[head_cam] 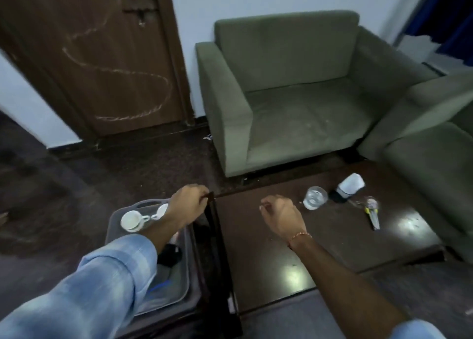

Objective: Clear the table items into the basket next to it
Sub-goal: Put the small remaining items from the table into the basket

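Two bare hands reach out below my head camera, over a dark glossy table (320, 241). My left hand (188, 205) hangs above the table's left corner with its fingers curled; whether they pinch anything I cannot tell. My right hand (280, 217) hovers over the tabletop, fingers loosely curled around nothing. On the table's far side I see a clear glass (314, 197), just beside it a tipped white and black container (346, 188), and near those a small yellow-handled tool (372, 214) lying flat. Left of the table, on the floor, sits a grey basket (115, 217) already holding two white cups (133, 219). Green armchairs (294, 95) stand behind.
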`<state>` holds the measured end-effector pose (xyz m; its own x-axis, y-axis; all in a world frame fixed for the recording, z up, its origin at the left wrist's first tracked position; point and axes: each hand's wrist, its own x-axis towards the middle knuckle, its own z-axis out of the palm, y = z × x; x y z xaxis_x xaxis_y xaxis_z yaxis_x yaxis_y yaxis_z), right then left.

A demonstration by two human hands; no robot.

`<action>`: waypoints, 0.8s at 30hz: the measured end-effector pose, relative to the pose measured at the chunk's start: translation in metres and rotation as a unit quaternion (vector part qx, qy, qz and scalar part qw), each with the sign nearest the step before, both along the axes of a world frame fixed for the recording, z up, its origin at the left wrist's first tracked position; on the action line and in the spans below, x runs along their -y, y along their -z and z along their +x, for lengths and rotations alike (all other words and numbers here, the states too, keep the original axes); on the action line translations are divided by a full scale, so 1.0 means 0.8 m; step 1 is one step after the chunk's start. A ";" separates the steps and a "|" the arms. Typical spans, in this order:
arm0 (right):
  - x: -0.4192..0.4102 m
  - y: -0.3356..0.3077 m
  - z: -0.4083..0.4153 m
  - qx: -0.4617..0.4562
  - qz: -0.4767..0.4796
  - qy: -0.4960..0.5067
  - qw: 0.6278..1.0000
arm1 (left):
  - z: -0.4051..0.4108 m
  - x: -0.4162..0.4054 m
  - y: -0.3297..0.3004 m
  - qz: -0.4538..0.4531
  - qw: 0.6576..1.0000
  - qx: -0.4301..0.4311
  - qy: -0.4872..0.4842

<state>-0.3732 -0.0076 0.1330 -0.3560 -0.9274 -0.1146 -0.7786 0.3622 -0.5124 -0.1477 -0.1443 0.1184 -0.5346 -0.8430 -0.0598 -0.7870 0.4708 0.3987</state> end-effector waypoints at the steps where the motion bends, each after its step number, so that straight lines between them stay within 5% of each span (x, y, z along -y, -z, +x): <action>1: -0.019 -0.008 -0.021 -0.005 -0.013 0.001 1.000 | -0.031 -0.016 -0.009 -0.012 1.000 -0.008 0.012; 12: -0.183 -0.073 -0.228 -0.061 -0.025 0.095 0.993 | -0.314 -0.141 -0.080 -0.059 0.981 -0.048 0.180; 24: -0.216 -0.043 -0.375 -0.048 0.009 0.206 0.977 | -0.497 -0.143 -0.042 -0.028 0.955 -0.028 0.293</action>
<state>-0.6733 0.1648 0.1671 -0.7091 -0.7009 -0.0768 -0.6085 0.6633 -0.4356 -0.5454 -0.0300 0.1523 -0.9164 -0.3999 0.0193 -0.3608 0.8457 0.3932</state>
